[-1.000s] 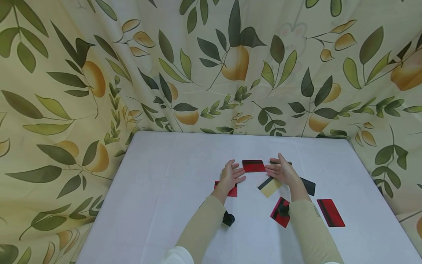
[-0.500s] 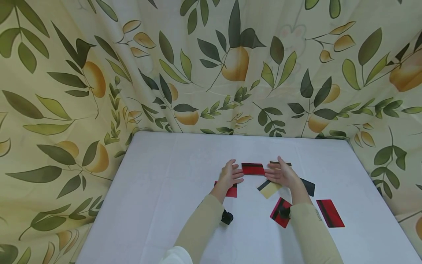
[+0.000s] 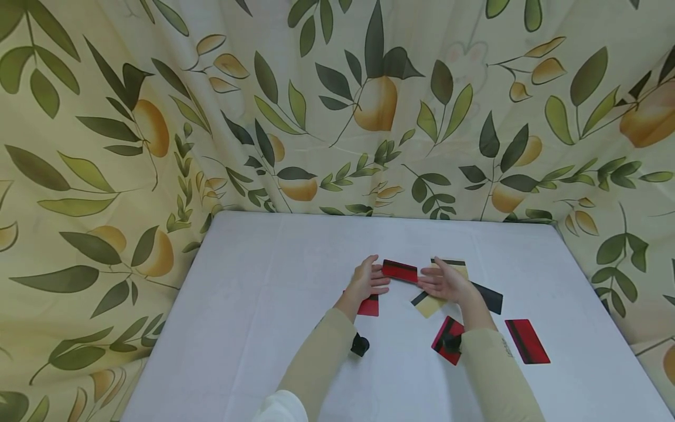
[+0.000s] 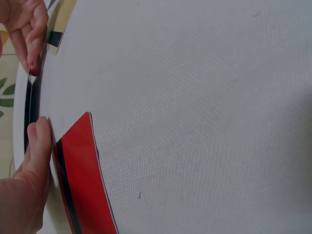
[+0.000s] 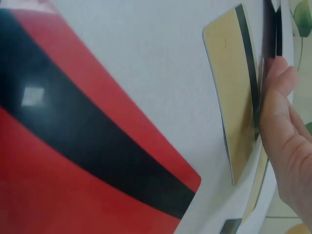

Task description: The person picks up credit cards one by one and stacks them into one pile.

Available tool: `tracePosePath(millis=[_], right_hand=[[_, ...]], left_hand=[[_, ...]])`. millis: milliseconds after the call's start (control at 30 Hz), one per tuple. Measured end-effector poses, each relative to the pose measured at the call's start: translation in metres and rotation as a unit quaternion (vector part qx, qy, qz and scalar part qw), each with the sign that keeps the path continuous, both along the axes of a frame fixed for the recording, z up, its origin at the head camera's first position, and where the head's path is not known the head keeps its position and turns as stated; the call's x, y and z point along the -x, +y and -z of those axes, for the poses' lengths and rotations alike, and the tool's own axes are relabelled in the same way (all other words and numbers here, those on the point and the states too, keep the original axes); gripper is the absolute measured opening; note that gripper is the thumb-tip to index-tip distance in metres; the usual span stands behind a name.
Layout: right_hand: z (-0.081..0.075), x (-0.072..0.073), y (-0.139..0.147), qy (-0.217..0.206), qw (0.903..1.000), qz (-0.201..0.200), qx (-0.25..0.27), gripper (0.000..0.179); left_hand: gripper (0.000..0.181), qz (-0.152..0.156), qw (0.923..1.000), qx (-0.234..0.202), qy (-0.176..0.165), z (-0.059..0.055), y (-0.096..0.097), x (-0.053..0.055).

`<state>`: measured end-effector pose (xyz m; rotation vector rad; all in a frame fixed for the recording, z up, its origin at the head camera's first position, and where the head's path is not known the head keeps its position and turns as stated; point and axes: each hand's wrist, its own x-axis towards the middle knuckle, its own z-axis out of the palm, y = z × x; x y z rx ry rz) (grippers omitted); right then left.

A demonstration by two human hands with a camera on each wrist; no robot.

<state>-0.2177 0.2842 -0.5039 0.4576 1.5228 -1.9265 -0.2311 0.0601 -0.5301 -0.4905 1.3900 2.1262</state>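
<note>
Presently holding a striped red card (image 3: 399,271) between loosely outstretched left hand (image 3: 365,281) and right hand (image 3: 445,281), amid other cards (image 3: 529,341) on white cloth (image 3: 263,281)

The farthest red card (image 3: 399,271) is looking like smooth plastic — a diagonal red card (image 5: 80,146) is catching a glossy gleam — and the bench (image 4: 209,146) is wearing matt, finely ribbed cloth.

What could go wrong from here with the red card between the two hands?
The red card sits slanted between the left hand and right hand, neither wrapped around it, so it might slip or swivel.

In the head view, the right hand partly overlaps the nearer yellow card; a low sweep could nudge that card.
</note>
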Motion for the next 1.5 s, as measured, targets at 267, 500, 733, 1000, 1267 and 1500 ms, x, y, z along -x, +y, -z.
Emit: tracePosePath(millis=[267, 500, 733, 1000, 1267, 1500], right_hand=[[0.001, -0.003, -0.01, -0.025, 0.9993, 0.025, 0.016, 0.065], [0.007, -0.003, -0.015, -0.025, 0.9985, 0.045, 0.015, 0.058], [0.011, -0.008, -0.023, -0.034, 0.9952, 0.092, -0.001, 0.057], [0.009, -0.017, -0.035, -0.024, 0.9935, 0.111, -0.007, 0.059], [0.009, -0.028, -0.047, -0.012, 0.9931, 0.114, -0.025, 0.057], [0.012, -0.037, -0.058, 0.002, 0.9911, 0.126, -0.043, 0.053]], left_hand=[[0.058, 0.001, 1.0, 0.006, -0.003, -0.001, 0.001, -0.001], [0.048, -0.018, 0.9997, 0.015, 0.002, -0.002, 0.002, -0.004], [0.037, -0.052, 0.9985, 0.019, 0.006, 0.002, 0.001, -0.006], [0.032, -0.052, 0.997, 0.044, 0.036, 0.002, -0.007, -0.015], [0.033, -0.057, 0.9962, 0.038, 0.054, 0.004, -0.018, -0.022], [0.036, -0.055, 0.997, 0.036, 0.041, 0.005, -0.03, -0.036]])
